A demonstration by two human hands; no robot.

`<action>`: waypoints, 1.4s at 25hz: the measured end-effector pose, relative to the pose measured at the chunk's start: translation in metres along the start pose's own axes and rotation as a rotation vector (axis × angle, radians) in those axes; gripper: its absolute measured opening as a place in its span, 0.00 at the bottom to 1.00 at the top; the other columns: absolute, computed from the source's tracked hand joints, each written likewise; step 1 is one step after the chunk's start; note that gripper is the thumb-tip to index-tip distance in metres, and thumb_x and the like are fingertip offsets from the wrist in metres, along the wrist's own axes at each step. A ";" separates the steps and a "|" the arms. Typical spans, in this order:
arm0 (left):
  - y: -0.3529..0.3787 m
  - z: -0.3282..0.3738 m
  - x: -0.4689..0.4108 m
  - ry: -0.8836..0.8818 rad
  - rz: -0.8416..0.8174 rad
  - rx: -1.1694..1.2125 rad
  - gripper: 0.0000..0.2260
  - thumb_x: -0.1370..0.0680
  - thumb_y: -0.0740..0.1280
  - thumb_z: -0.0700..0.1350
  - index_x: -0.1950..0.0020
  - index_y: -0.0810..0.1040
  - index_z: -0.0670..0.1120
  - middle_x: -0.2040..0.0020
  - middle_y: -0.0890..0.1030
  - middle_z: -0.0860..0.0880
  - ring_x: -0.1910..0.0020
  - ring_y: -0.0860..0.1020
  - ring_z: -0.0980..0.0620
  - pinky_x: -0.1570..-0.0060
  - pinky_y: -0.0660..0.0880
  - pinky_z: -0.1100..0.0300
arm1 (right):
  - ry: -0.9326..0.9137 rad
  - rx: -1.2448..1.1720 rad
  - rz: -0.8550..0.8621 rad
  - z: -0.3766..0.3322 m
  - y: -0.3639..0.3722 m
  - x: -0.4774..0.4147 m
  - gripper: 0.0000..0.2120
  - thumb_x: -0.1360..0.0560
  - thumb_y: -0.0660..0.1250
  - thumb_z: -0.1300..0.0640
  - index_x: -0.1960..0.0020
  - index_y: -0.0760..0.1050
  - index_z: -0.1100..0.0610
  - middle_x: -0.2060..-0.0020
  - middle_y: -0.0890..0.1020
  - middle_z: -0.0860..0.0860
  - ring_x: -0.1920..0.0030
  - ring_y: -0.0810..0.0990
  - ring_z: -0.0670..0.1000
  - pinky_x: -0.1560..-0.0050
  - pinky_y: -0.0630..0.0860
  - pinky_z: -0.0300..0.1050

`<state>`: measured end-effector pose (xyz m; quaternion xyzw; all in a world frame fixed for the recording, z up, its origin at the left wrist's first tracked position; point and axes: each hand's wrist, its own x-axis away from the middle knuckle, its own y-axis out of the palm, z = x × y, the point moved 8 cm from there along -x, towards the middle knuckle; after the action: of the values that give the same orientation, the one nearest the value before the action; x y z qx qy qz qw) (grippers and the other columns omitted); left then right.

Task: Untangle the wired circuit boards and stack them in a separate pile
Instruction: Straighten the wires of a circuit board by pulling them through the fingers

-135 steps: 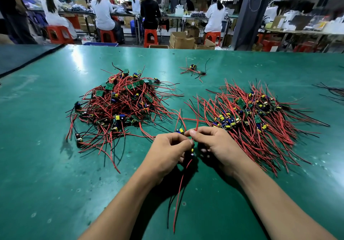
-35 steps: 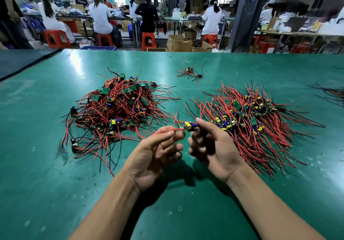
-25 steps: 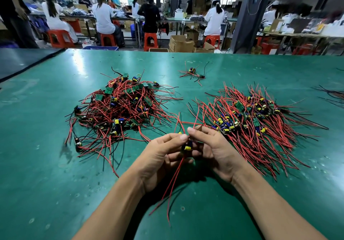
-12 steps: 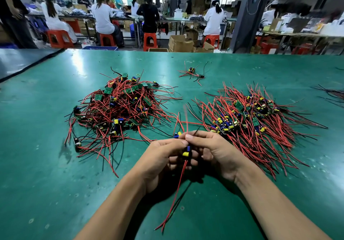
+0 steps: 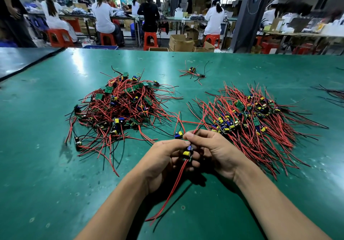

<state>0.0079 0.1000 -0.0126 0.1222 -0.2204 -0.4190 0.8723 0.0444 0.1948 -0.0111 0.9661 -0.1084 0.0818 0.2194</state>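
Hands were apart a second ago with a board at the right fingertips; now they've closed together, and the circuit board [image 5: 187, 153] sits between them with its red leads [image 5: 176, 182] trailing back toward the wrists. Left hand [image 5: 163, 162] curls round the board; right hand [image 5: 218, 151] pinches a red wire at thumb and forefinger. Looks nearly freed, not yet stacked. A second board [image 5: 179, 135] lies just beyond the fingertips, its wires possibly crossing the pinched one. Tangled pile [image 5: 121, 109] is beyond the left hand, sorted pile [image 5: 249, 120] just beyond the right, and a stray cluster [image 5: 192, 71] is far past both on the green table [image 5: 55, 184].
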 end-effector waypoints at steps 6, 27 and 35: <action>-0.003 0.002 0.000 0.033 0.129 -0.039 0.12 0.25 0.66 0.40 0.66 0.84 0.43 0.64 0.83 0.41 0.71 0.80 0.48 0.71 0.77 0.61 | -0.117 0.172 0.141 -0.004 -0.017 -0.006 0.14 0.39 0.83 0.48 0.61 0.84 0.54 0.64 0.77 0.60 0.67 0.72 0.55 0.66 0.72 0.47; 0.012 0.006 0.003 0.103 0.030 -0.198 0.11 0.24 0.65 0.38 0.64 0.83 0.43 0.64 0.82 0.39 0.69 0.79 0.46 0.66 0.75 0.60 | -0.340 -0.415 0.441 -0.039 -0.050 0.002 0.14 0.20 0.64 0.52 0.60 0.75 0.59 0.75 0.68 0.46 0.82 0.61 0.42 0.80 0.58 0.32; -0.001 0.007 0.001 0.111 0.100 -0.169 0.11 0.24 0.66 0.38 0.65 0.84 0.43 0.64 0.83 0.38 0.71 0.81 0.48 0.69 0.77 0.63 | -0.171 -0.583 0.303 -0.027 -0.042 -0.004 0.20 0.20 0.64 0.50 0.68 0.77 0.58 0.67 0.63 0.48 0.83 0.61 0.42 0.83 0.59 0.32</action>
<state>0.0045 0.0986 -0.0064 0.0598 -0.1416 -0.3847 0.9102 0.0481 0.2446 -0.0052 0.8391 -0.2874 -0.0021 0.4618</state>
